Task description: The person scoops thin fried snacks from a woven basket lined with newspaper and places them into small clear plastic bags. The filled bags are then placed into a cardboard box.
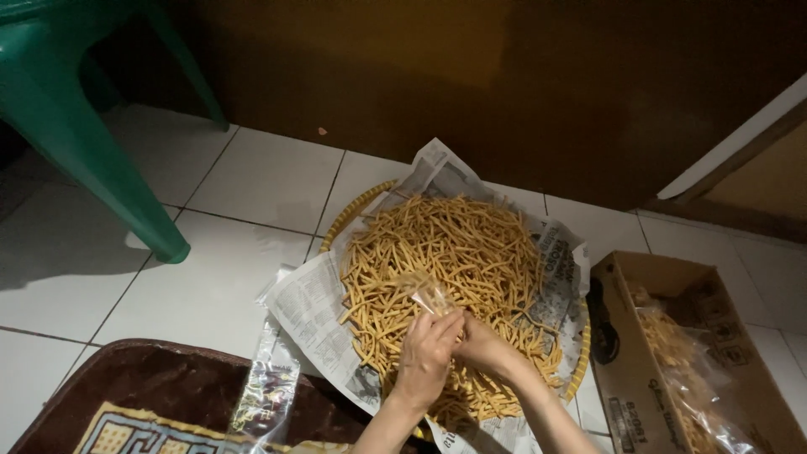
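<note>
A green plastic chair (92,143) is standing on the white tiles to my left, a cardboard box (664,353) of bagged snacks sitting to my right. I'm pinching a small crinkly clear bag (427,294) between my left hand (427,353) and right hand (481,343), fingers closed on it, over thin golden fried sticks (437,244) heaped on newspaper (315,307) (lining a round woven tray (345,214)).

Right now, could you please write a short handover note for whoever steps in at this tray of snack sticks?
Left hand and right hand: together over the tray, both gripping a small clear bag partly filled with sticks.
Snack sticks: heaped on newspaper in the round woven tray.
Done: filled bags lie in the cardboard box on the right.
Left: most sticks remain loose.
</note>
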